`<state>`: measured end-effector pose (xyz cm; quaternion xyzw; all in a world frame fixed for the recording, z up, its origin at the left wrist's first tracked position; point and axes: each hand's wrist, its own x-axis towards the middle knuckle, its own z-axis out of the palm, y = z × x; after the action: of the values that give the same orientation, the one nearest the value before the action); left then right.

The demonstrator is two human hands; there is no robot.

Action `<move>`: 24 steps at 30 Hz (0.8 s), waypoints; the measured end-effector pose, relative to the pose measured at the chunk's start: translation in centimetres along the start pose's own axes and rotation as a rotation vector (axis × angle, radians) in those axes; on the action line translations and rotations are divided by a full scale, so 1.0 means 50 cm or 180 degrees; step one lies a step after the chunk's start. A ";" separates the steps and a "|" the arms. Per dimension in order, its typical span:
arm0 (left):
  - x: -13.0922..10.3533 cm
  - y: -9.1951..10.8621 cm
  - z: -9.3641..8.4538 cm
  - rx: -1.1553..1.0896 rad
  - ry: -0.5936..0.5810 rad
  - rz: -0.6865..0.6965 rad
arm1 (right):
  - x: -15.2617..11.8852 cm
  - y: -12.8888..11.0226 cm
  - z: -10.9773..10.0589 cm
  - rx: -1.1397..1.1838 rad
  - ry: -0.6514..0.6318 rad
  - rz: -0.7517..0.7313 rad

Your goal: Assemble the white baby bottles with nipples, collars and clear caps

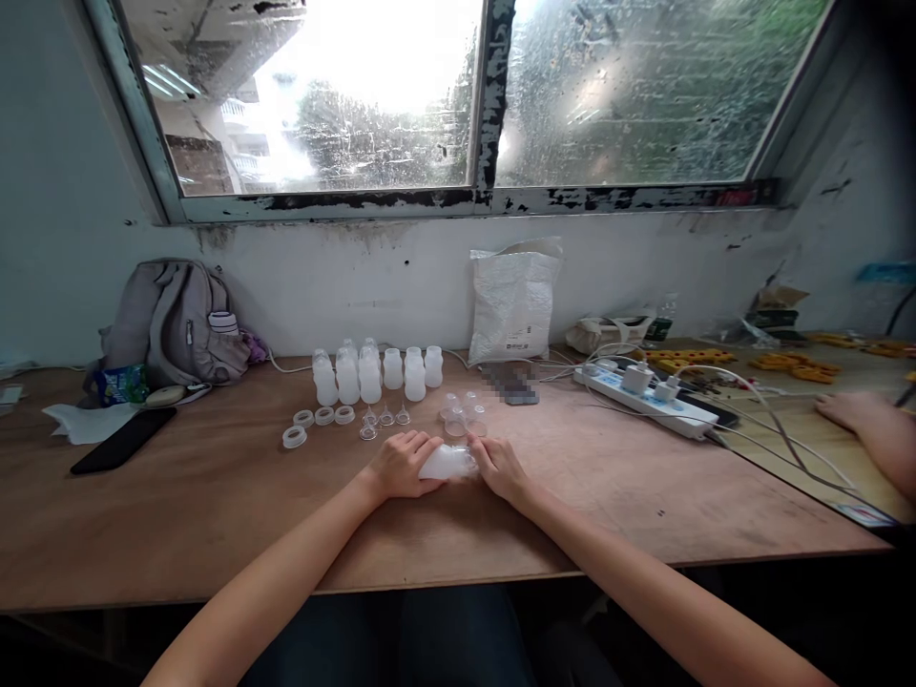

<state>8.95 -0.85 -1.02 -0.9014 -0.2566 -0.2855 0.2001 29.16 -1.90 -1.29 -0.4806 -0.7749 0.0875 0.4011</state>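
Note:
A frosted white baby bottle (447, 463) lies on its side between my hands, just above or on the table near its front. Wrapped round its body is my left hand (406, 464). My right hand (502, 468) closes on its clear top end, where the fingers hide the details. Behind them several clear domed caps (455, 420) stand together. Clear nipples (386, 417) and white collar rings (294, 436) sit to the left. Farther back are rows of white bottles (370, 375), some with clear caps on top.
A wooden table (215, 515) spans the view. At left lie a grey backpack (168, 320) and a black phone (123, 442). A white mailer bag (513, 303) leans on the wall. A power strip (648, 401) with cables lies right, near another person's hand (848, 410) and yellow parts (794, 366).

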 end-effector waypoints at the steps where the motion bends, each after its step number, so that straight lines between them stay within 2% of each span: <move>1: 0.001 0.005 0.000 -0.0002 0.0009 0.0000 | -0.002 0.001 0.000 0.0027 0.0048 0.0006; 11: 0.019 0.046 -0.005 0.0180 0.0260 0.0015 | -0.019 0.002 -0.012 0.0287 0.0288 0.0012; 18: 0.014 0.042 -0.003 0.0234 0.0276 0.0122 | -0.023 -0.005 -0.015 0.0485 0.0146 -0.0015; 24: 0.016 0.031 0.008 0.0195 0.0237 0.0043 | -0.010 0.002 -0.006 0.0764 0.0184 0.0242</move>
<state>10.57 -1.56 -1.15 -0.8854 -0.2516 -0.3095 0.2390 29.56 -2.32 -1.42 -0.4605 -0.7281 0.1809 0.4744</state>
